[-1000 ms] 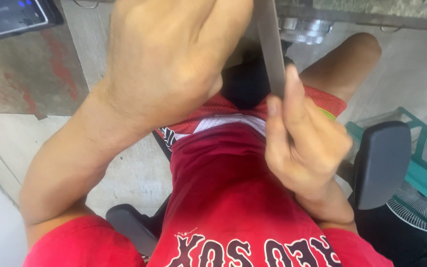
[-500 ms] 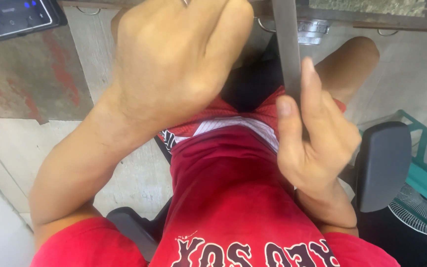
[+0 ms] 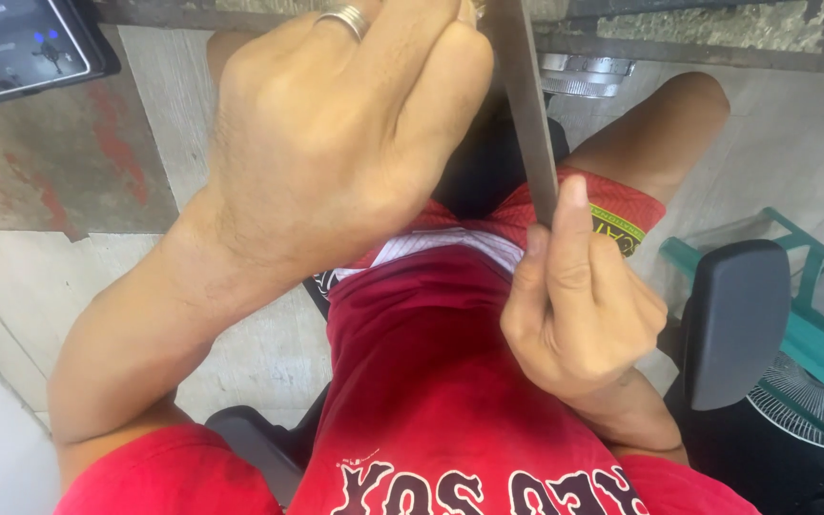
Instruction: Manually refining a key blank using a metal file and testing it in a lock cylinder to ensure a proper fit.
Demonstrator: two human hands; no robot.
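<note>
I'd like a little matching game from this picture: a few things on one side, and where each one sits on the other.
Things:
1. ring
2. flat metal strip
3. floor fan
4. dark panel with blue lights

Places:
A. top left corner of the view
B. on a finger of the left hand
C. lower right, beside the chair's black armrest
D. held at its lower end in the grip of the right hand

Pairs: 1-B, 2-D, 3-C, 4-A

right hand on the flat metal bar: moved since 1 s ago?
Yes. The right hand has slid down the flat metal bar, toward the body. Judged against the chair armrest, it now sits level with it, not above it.
</note>
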